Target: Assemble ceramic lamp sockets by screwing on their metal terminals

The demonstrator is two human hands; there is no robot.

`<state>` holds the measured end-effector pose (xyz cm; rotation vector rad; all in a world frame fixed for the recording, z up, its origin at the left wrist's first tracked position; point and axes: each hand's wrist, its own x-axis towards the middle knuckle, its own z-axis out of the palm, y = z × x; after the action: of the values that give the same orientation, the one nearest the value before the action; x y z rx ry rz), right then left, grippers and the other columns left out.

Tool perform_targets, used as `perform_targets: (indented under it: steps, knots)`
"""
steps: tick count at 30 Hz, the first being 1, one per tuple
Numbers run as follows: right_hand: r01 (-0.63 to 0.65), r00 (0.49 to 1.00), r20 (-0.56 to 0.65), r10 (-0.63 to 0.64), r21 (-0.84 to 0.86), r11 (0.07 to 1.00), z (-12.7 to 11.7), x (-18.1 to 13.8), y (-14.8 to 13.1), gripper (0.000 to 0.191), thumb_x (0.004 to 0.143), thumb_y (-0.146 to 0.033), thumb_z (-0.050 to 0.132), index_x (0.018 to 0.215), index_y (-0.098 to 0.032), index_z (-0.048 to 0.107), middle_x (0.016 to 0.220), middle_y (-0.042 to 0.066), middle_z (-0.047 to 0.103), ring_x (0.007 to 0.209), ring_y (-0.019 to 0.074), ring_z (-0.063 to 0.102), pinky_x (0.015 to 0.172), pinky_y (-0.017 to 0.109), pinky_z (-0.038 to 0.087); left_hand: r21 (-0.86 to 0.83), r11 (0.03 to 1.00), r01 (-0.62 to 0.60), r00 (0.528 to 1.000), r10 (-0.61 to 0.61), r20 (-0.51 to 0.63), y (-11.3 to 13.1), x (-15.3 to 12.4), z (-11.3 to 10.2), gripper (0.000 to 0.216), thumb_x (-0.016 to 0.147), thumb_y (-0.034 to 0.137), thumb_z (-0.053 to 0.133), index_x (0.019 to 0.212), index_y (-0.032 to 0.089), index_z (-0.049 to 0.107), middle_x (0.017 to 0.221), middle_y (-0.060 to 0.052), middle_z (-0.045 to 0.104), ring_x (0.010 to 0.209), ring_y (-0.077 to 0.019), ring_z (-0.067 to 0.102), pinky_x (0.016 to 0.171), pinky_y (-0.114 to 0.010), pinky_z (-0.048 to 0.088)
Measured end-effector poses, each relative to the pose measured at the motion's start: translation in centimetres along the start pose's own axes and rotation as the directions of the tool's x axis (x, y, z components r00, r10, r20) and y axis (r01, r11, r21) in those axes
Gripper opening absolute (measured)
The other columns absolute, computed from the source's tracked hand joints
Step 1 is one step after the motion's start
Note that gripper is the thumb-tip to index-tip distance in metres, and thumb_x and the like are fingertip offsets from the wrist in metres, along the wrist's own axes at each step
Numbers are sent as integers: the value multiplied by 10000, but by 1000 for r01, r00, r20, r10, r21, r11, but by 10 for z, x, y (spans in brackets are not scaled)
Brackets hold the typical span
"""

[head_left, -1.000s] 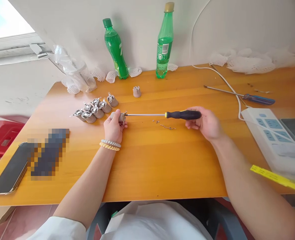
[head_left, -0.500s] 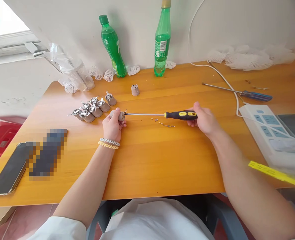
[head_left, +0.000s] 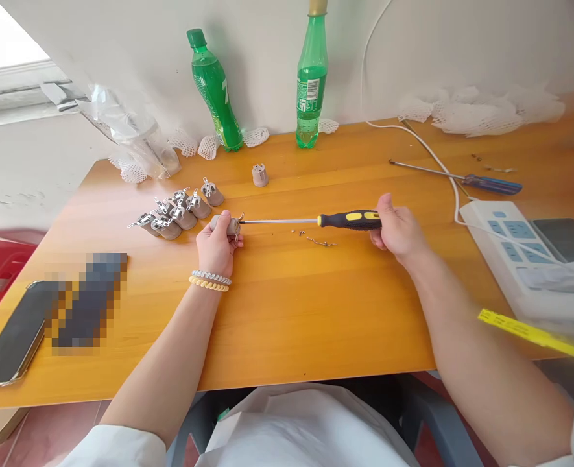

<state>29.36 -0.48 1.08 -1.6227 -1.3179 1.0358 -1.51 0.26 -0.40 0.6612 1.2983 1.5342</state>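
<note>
Turning the screwdriver in the right hand: the yellow patches on the black handle now face up, where a second ago mostly black showed, so a rotation of the handle, judged as driving or loosening a screw. Right fingers closed round the handle's end, thumb on top. Shaft level, running left to the socket, tip at the metal bracket on its right end. Left hand shut on the socket, pressing it to the table, thumb over the grey body; grip and place the same as before. Socket lying on its side, just right of the row of finished sockets, touching none as far as can be told.

Lying loose just right of the socket, under the shaft: a few small screws and a bent metal strip. Further behind the socket, a lone socket shell standing upright; beyond it, two green bottles at the wall. Well right of the socket, a blue screwdriver and a power strip. Well left of it, a phone at the table edge.

Judgement: fastening partly done, turning under way; slipping of the tip off the screw head the likely fault.
</note>
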Motion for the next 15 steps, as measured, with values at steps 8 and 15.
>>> perform_targets:
  steps: [8,15]
  knots:
    - [-68,972,234,-38,429,901,-5,-5,-11,341,720,-428,664,935,-244,473,652,0,604,542,152,569,443,254,372,-4,1000,15,999,-15,-29,-1,3,-2,324,689,412,725,703,135,558,613,-4,557,459,-103,527,394,-231,425]
    - [33,993,109,-53,173,984,-6,0,2,459,797,-676,481,741,-222,514,496,1,506,400,128,482,400,274,370,-7,1000,16,1000,-16,6,2,-2,-1,313,678,397,737,715,139,563,603,-2,557,447,-97,514,397,-226,424]
